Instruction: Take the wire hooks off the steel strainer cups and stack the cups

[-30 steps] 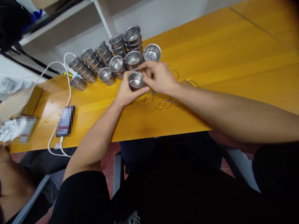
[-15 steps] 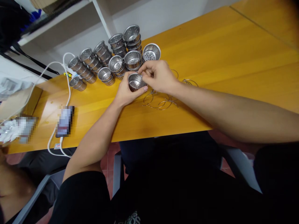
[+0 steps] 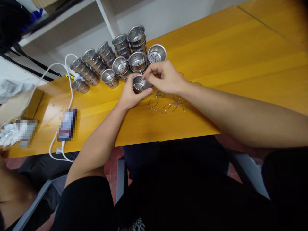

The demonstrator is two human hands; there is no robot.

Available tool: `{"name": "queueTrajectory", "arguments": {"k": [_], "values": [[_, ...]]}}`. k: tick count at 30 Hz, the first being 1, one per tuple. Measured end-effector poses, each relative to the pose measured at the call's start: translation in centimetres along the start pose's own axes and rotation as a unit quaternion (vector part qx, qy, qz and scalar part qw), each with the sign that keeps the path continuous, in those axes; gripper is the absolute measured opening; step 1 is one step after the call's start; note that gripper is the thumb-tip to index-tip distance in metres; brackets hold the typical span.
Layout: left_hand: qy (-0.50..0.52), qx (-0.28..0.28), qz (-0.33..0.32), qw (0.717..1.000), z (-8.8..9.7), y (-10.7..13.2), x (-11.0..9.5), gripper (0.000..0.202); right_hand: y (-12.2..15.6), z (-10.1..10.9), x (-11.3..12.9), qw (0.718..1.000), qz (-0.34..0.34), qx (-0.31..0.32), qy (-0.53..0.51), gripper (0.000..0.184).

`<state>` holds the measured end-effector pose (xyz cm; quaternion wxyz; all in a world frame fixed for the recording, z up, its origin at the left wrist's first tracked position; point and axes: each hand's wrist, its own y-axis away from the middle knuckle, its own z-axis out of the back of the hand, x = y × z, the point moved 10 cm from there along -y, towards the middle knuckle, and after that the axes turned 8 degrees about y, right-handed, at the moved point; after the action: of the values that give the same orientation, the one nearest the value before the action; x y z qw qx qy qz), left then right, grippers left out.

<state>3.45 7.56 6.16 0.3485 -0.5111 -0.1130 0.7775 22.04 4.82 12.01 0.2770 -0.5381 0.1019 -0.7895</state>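
Observation:
A small perforated metal strainer cup point(image 3: 140, 84) is gripped at its side by my left hand point(image 3: 130, 93), its open top facing up. My right hand point(image 3: 163, 77) is closed in a pinch at the cup's right rim; whatever its fingertips hold is hidden. Thin bent wire rings point(image 3: 168, 103) lie in a loose tangle on the table, just below and beside my right hand. Behind my hands stand stacks of similar strainer cups point(image 3: 137, 61), several of them one inside another.
On the wooden table point(image 3: 216, 48), a phone point(image 3: 67, 124) with a white cable point(image 3: 71, 96) lies at left. A cardboard box point(image 3: 36, 102) and a white plastic bundle point(image 3: 12, 133) are farther left. Another person's arm point(image 3: 12, 192) shows at lower left. White shelving point(image 3: 106, 19) stands behind.
My right hand has shifted slightly at the cup's rim, its wrist tilting a little. My left hand and the cup stay almost in place.

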Motion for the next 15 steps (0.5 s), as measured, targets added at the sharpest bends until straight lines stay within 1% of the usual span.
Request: {"name": "queueTrajectory", "arguments": {"k": [2,5,7,9,11,15], "values": [[0.016,0.009,-0.001,1.000,0.2,-0.1,0.4,0.106,-0.1,0.0,0.3,0.998,0.019,0.040,-0.051,0.039],[0.038,0.021,-0.012,0.999,0.5,-0.2,1.0,0.101,0.0,0.0,0.9,0.987,0.053,0.094,-0.116,0.056],[0.043,0.028,-0.026,0.998,0.6,-0.2,1.2,0.099,0.1,-0.4,0.9,0.978,0.058,0.132,-0.150,0.065],[0.047,0.036,-0.040,0.997,0.5,-0.2,1.2,0.099,0.3,-1.0,0.7,0.971,0.052,0.158,-0.173,0.069],[0.049,0.042,-0.051,0.997,0.4,-0.1,1.1,0.101,0.3,-1.4,0.4,0.970,0.040,0.159,-0.178,0.068],[0.037,0.049,-0.054,0.997,0.1,-0.1,1.2,0.106,0.2,-1.6,-0.5,0.979,0.009,0.123,-0.160,0.062]]}}
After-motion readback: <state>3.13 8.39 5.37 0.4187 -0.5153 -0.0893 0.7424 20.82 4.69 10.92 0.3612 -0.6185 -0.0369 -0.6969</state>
